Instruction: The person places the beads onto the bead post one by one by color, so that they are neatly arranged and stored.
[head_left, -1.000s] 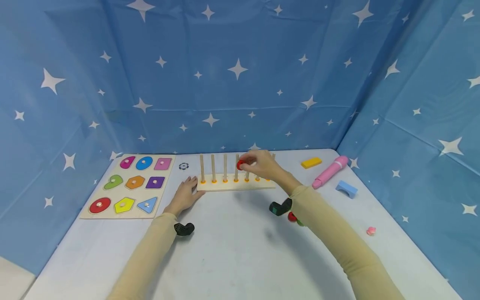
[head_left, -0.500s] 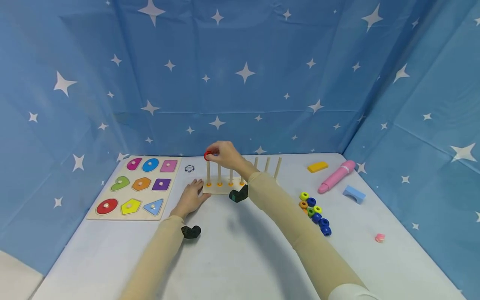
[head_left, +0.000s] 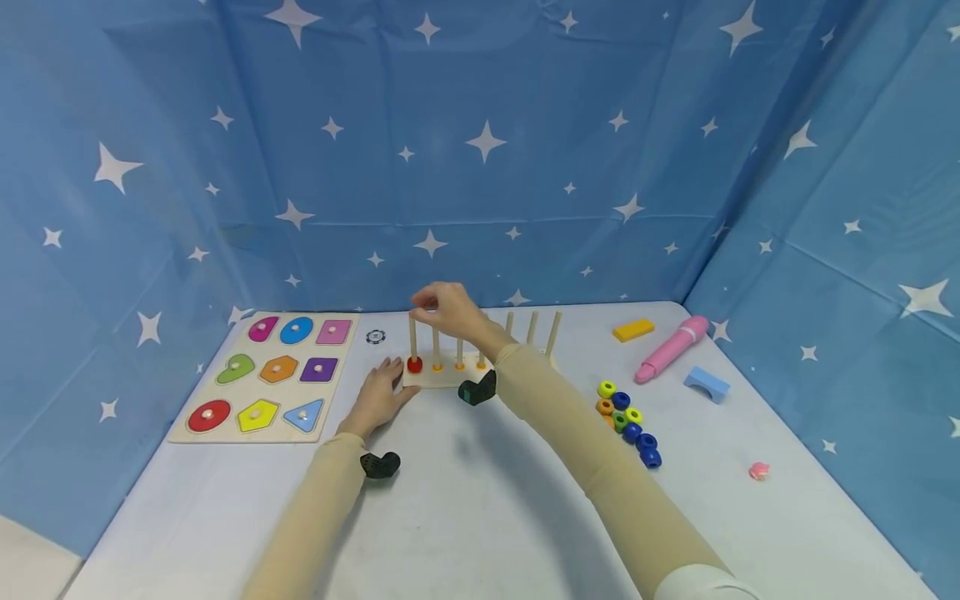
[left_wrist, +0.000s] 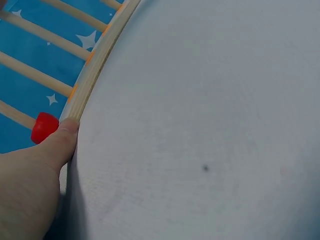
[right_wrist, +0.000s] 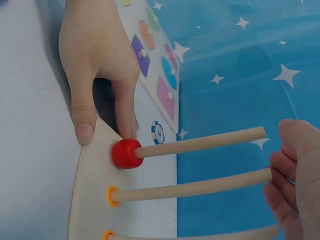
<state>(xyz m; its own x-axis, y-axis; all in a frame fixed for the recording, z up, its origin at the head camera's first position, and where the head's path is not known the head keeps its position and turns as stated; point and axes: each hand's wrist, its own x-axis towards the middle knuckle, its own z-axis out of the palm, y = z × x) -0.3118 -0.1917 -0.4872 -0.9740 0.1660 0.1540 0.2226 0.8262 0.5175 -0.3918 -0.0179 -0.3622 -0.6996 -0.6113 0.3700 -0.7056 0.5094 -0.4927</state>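
A wooden peg board (head_left: 433, 380) with a row of upright pegs lies at the back middle of the table. Around the bottom of its leftmost peg sits a red bead (right_wrist: 127, 153). My left hand (head_left: 377, 400) holds the board's left end, with the thumb (left_wrist: 66, 132) at the front edge and a finger at the back. Above the left pegs is my right hand (head_left: 452, 310), its loosely bent fingers close to the peg tops and holding nothing. My right forearm hides part of the board in the head view.
Loose yellow, blue, orange and green beads (head_left: 632, 432) lie to the right. Beyond them are a yellow block (head_left: 633, 330), a pink microphone-like toy (head_left: 672, 349), a blue arch block (head_left: 707, 384) and a small pink piece (head_left: 759, 471). A shape puzzle (head_left: 266, 408) lies left.
My right hand carried the red bead left to the top of the leftmost peg and let go. The bead dropped to the peg's base. My left hand stayed at the board.
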